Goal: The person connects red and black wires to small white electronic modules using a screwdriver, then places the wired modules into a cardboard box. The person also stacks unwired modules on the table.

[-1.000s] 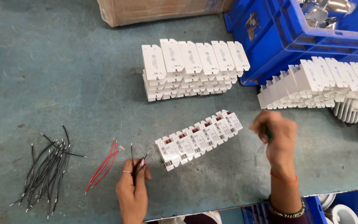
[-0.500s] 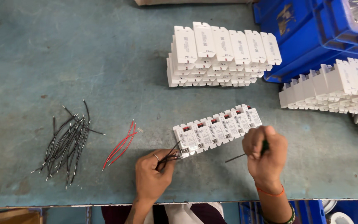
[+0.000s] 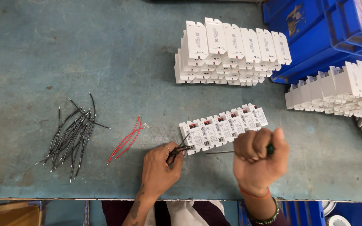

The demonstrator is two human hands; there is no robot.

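Note:
A row of several white rectangular driver boxes (image 3: pixel 225 127) lies on the teal table in front of me. My left hand (image 3: pixel 161 168) pinches a few short black wires (image 3: pixel 181 147) whose ends touch the leftmost box of the row. My right hand (image 3: pixel 259 159) is closed around a screwdriver (image 3: pixel 223 152) with a dark green handle. Its thin metal shaft points left toward that same box.
A pile of black wires (image 3: pixel 71 134) lies at the left, with a few red wires (image 3: pixel 127 139) beside it. A stack of white driver boxes (image 3: pixel 230 51) stands farther back, another stack (image 3: pixel 339 89) at the right. Blue plastic crates (image 3: pixel 320 30) fill the far right corner.
My left hand brought the black wires up to the leftmost box. My right hand came down from the row's right end with the screwdriver, which now points at that box.

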